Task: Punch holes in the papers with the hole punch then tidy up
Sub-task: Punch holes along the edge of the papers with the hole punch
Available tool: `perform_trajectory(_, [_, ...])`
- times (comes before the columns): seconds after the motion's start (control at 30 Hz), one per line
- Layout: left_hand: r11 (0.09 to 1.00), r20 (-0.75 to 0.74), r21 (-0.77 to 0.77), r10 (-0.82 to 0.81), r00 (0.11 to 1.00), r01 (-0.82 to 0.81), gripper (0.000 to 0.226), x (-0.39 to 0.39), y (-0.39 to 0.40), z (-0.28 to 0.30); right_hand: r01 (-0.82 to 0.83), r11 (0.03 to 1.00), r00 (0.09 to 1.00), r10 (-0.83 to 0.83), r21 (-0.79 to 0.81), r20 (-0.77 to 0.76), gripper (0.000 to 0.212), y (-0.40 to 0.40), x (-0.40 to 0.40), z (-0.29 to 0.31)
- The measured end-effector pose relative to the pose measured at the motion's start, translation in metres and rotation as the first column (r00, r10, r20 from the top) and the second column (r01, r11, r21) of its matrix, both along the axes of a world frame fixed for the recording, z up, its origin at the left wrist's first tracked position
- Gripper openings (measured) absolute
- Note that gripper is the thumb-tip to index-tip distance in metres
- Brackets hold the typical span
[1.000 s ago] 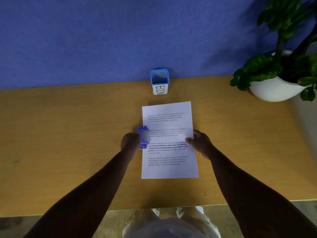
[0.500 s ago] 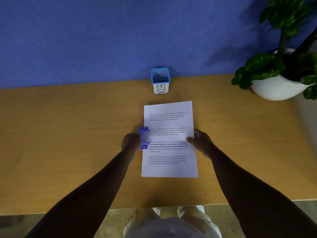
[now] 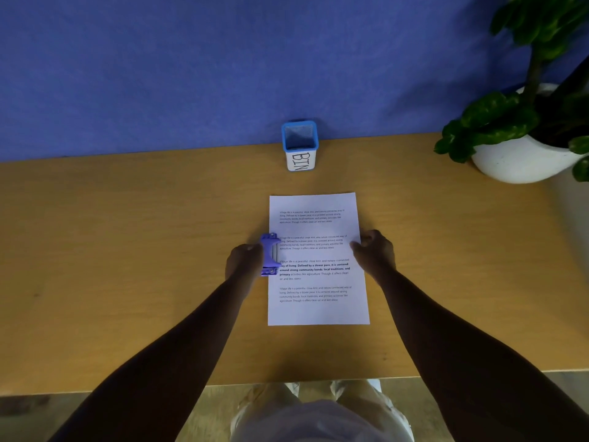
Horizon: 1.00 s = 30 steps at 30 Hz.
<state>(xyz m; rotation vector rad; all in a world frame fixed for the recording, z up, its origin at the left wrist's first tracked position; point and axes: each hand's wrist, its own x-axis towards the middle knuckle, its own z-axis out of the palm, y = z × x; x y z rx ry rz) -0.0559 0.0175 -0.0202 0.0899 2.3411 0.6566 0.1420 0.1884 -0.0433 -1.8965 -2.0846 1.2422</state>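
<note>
Head view over a wooden worktop [image 3: 127,250] against a blue wall [image 3: 159,65], printed paper [image 3: 318,311] lying flat, left hand [image 3: 243,261] curled on the purple hole punch [image 3: 270,254] at its left edge, right hand [image 3: 376,250] loosely closed, pressing its right edge, blue-rimmed bin [image 3: 299,146] behind, potted plant [image 3: 522,129] at right.

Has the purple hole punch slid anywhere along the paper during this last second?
No. The hole punch sits on the paper's left edge beside the same second and third paragraphs, under the left hand. Only the camera view shifted slightly.

Head camera looks forward-down over desk [image 3: 127,250] (wide-angle), wall beyond.
</note>
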Motion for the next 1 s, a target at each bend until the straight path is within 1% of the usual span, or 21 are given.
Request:
perform_trajectory(0.07, [1.0, 0.013, 0.014, 0.003, 1.0, -0.003, 0.036, -0.002, -0.002, 0.001, 0.056, 0.997, 0.998, -0.058, 0.055, 0.034, 0.033, -0.001, 0.001, 0.0])
perform_trajectory(0.13, [1.0, 0.026, 0.01, -0.026, 0.999, 0.025, 0.032, -0.007, -0.003, 0.0, 0.066, 0.994, 0.996, -0.07, 0.083, 0.052, 0.028, -0.001, 0.003, 0.001])
perform_trajectory(0.23, [0.995, 0.042, -0.019, -0.094, 0.995, 0.094, 0.029, -0.011, -0.002, -0.001, 0.06, 0.995, 0.998, -0.062, 0.079, 0.022, 0.026, -0.003, 0.003, 0.002])
perform_trajectory(0.3, [0.997, 0.059, 0.001, -0.081, 0.995, 0.081, 0.031, -0.01, -0.003, -0.002, 0.07, 0.995, 0.997, -0.071, 0.074, 0.008, 0.027, -0.004, 0.002, 0.003])
perform_trajectory(0.4, [0.998, 0.06, 0.056, -0.011, 0.998, 0.007, 0.038, -0.008, -0.005, -0.002, 0.086, 0.994, 0.996, -0.087, 0.073, 0.001, 0.027, -0.004, 0.002, 0.003])
perform_trajectory(0.47, [0.996, 0.058, 0.086, -0.017, 0.998, 0.012, 0.04, -0.007, -0.006, -0.001, 0.094, 0.989, 0.995, -0.096, 0.112, 0.008, 0.027, -0.006, 0.001, 0.005])
perform_trajectory(0.5, [0.995, 0.058, 0.098, -0.026, 0.998, 0.021, 0.04, -0.007, -0.006, -0.001, 0.085, 0.984, 0.996, -0.09, 0.158, 0.024, 0.028, -0.008, 0.0, 0.005])
perform_trajectory(0.53, [0.994, 0.066, 0.11, -0.029, 0.997, 0.021, 0.038, -0.008, -0.007, 0.0, 0.052, 0.975, 0.996, -0.066, 0.214, 0.055, 0.03, -0.011, -0.001, 0.005])
perform_trajectory(0.6, [0.991, 0.077, 0.135, -0.031, 0.997, 0.021, 0.033, -0.009, -0.007, -0.001, -0.072, 0.948, 0.99, 0.029, 0.311, 0.14, 0.04, -0.017, -0.003, 0.002])
perform_trajectory(0.7, [0.988, 0.074, 0.148, -0.063, 0.995, 0.052, 0.025, -0.011, -0.007, -0.004, -0.287, 0.879, 0.952, 0.217, 0.38, 0.218, 0.052, -0.024, -0.008, -0.002])
perform_trajectory(0.77, [0.986, 0.097, 0.163, -0.053, 0.994, 0.037, 0.022, -0.013, -0.006, -0.007, -0.412, 0.838, 0.906, 0.333, 0.359, 0.263, 0.059, -0.028, -0.012, -0.008])
perform_trajectory(0.83, [0.984, 0.123, 0.18, -0.022, 0.992, 0.0, 0.023, -0.014, -0.005, -0.009, -0.52, 0.801, 0.844, 0.431, 0.296, 0.319, 0.068, -0.035, -0.013, -0.016])
perform_trajectory(0.87, [0.982, 0.135, 0.188, -0.008, 0.991, -0.018, 0.02, -0.015, -0.005, -0.01, -0.56, 0.781, 0.817, 0.465, 0.276, 0.341, 0.071, -0.039, -0.012, -0.021])
perform_trajectory(0.93, [0.979, 0.154, 0.201, 0.006, 0.988, -0.038, 0.014, -0.017, -0.006, -0.012, -0.601, 0.754, 0.786, 0.499, 0.264, 0.364, 0.075, -0.045, -0.009, -0.029])
perform_trajectory(1.0, [0.978, 0.166, 0.202, 0.022, 0.986, -0.056, 0.016, -0.02, -0.006, -0.012, -0.62, 0.739, 0.771, 0.512, 0.265, 0.378, 0.077, -0.047, -0.007, -0.033])
